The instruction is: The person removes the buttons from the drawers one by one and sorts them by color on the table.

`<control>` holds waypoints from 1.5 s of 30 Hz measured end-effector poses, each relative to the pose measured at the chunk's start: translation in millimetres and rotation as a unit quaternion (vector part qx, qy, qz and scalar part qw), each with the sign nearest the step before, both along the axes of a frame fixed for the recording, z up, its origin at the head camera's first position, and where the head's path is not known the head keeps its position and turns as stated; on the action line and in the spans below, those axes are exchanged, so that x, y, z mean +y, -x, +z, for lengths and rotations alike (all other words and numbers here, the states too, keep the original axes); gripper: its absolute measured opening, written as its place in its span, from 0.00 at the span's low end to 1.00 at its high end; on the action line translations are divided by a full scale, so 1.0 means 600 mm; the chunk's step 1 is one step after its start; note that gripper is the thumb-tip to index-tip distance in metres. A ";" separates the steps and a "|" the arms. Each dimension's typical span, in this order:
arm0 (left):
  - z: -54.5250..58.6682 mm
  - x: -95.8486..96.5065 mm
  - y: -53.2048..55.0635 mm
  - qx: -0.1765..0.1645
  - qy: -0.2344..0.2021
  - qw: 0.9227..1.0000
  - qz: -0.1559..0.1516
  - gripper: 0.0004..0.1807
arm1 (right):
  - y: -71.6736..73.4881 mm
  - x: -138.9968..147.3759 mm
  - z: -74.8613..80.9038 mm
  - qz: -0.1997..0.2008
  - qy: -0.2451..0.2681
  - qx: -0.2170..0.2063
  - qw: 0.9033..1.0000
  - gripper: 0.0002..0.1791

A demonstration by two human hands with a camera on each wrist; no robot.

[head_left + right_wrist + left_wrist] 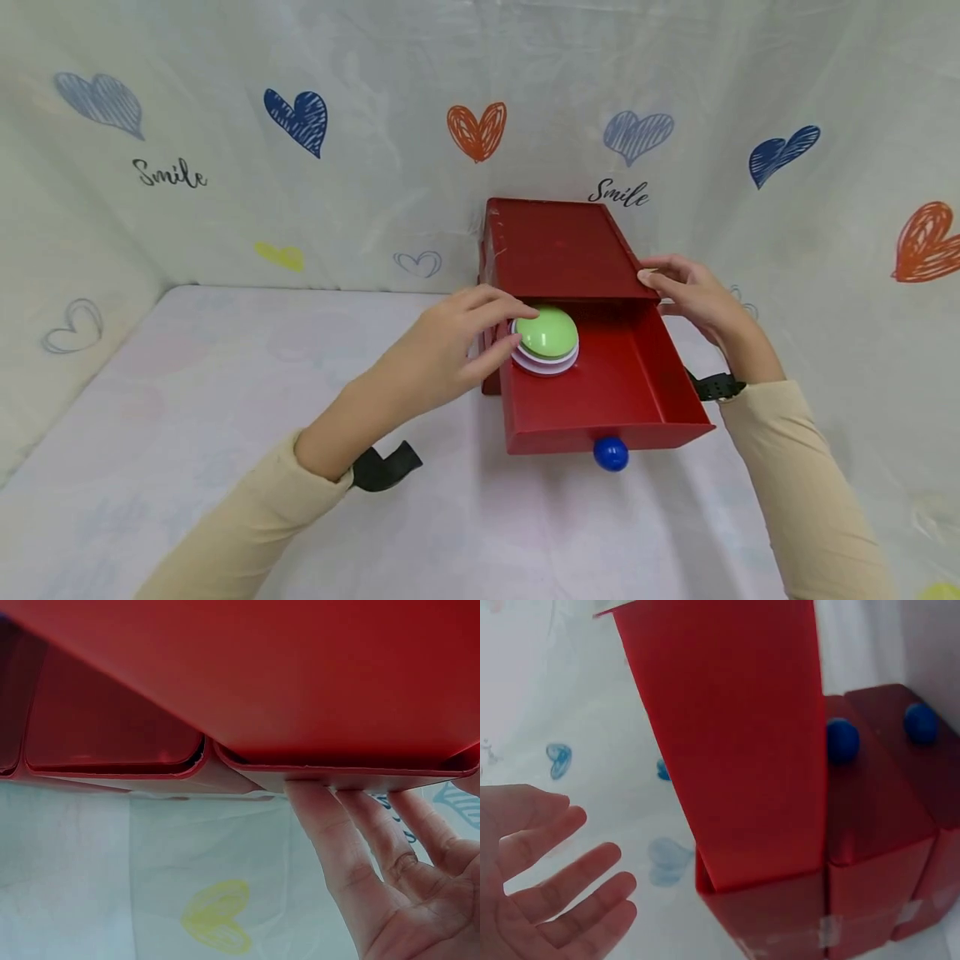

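Observation:
A red drawer cabinet point(558, 250) stands against the back, its top drawer point(622, 375) pulled out toward me with a blue knob point(611, 454) on the front. Inside at the left lies a round thing with a glossy green dome point(547, 332) on a white base. My left hand point(468, 333) is at the drawer's left side, fingertips overlapping the dome in the head view; in the left wrist view its loosely spread fingers point(592, 885) hold nothing. With straight fingers point(330, 832), my right hand point(690, 300) presses the cabinet's right side, its thumb at the top edge.
Two lower drawers with blue knobs point(844, 741) are closed under the open one. A white cloth point(300, 375) covers the table, and a white sheet point(375, 83) printed with hearts hangs behind. A black strap point(386, 467) sticks out beneath my left wrist.

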State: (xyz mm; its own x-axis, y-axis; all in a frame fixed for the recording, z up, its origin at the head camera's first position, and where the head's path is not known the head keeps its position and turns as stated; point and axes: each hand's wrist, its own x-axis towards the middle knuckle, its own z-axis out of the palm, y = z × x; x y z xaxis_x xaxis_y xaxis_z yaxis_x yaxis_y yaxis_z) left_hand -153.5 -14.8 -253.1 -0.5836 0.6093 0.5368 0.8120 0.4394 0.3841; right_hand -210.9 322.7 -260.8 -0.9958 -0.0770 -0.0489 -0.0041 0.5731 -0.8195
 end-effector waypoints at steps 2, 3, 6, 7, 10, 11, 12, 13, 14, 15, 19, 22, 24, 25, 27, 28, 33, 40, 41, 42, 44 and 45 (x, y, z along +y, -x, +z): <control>0.006 0.012 -0.001 -0.003 0.018 1.000 -0.006 0.18 | -0.001 0.000 0.000 -0.001 0.002 0.001 1.000 0.34; 0.007 0.017 -0.001 -0.007 0.026 1.000 -0.008 0.18 | -0.001 0.000 -0.001 -0.001 0.003 0.002 1.000 0.34; 0.011 0.031 0.002 -0.020 0.052 0.998 -0.009 0.19 | -0.003 0.000 -0.002 -0.002 0.004 0.003 1.000 0.34; 0.011 0.035 0.003 -0.025 0.060 0.998 -0.010 0.20 | -0.003 0.000 -0.001 -0.003 0.004 0.004 1.000 0.34; 0.014 0.047 0.006 -0.040 0.089 0.995 -0.012 0.21 | -0.003 0.000 -0.001 0.002 0.001 0.006 1.000 0.34; 0.014 0.051 0.007 -0.043 0.100 0.994 -0.013 0.21 | -0.003 0.000 -0.001 0.005 0.001 0.007 1.000 0.35; 0.015 0.054 0.008 -0.048 0.112 0.992 -0.014 0.22 | -0.003 0.001 -0.001 0.005 0.001 0.007 1.000 0.35; 0.015 0.057 0.009 -0.051 0.124 0.991 -0.015 0.22 | -0.003 0.001 -0.001 0.008 0.000 0.007 1.000 0.35; 0.015 0.061 0.010 -0.052 0.137 0.989 -0.016 0.22 | -0.003 0.002 -0.001 0.010 0.000 0.008 1.000 0.35; 0.014 0.064 0.011 -0.051 0.150 0.987 -0.016 0.22 | -0.003 0.002 -0.001 0.007 0.001 0.007 1.000 0.35; 0.010 0.076 0.019 -0.049 0.197 0.979 -0.010 0.23 | -0.003 0.003 0.000 0.005 0.001 0.006 1.000 0.34; 0.007 0.085 0.026 -0.050 0.227 0.973 -0.002 0.23 | -0.004 0.003 0.001 0.003 0.004 0.004 1.000 0.34; 0.004 0.089 0.030 -0.052 0.239 0.970 0.003 0.25 | -0.004 0.002 0.001 0.001 0.007 0.003 1.000 0.33; 0.003 0.090 0.032 -0.052 0.244 0.968 0.005 0.25 | -0.004 0.002 0.002 0.004 0.008 0.004 1.000 0.33; 0.000 0.092 0.037 -0.051 0.250 0.967 0.009 0.27 | -0.004 0.001 0.002 0.008 0.007 0.006 1.000 0.34; -0.001 0.092 0.039 -0.051 0.253 0.966 0.010 0.27 | -0.004 0.002 0.002 0.011 0.006 0.008 1.000 0.34; -0.004 0.093 0.048 -0.040 0.275 0.960 0.014 0.30 | -0.004 0.003 0.002 0.018 0.005 0.009 1.000 0.35; -0.004 0.100 0.050 -0.029 0.334 0.941 0.030 0.35 | -0.003 0.002 0.001 0.012 0.004 0.009 1.000 0.35; -0.005 0.102 0.050 -0.030 0.345 0.937 0.034 0.36 | -0.003 0.002 0.001 0.014 0.002 0.010 1.000 0.35; -0.005 0.104 0.049 -0.034 0.354 0.934 0.039 0.37 | -0.003 0.002 0.001 0.016 0.002 0.010 1.000 0.35; -0.005 0.110 0.048 -0.045 0.369 0.927 0.049 0.40 | -0.004 0.003 0.001 0.017 0.001 0.010 1.000 0.35; -0.005 0.112 0.047 -0.051 0.375 0.924 0.054 0.41 | -0.005 0.004 0.001 0.017 0.001 0.010 1.000 0.35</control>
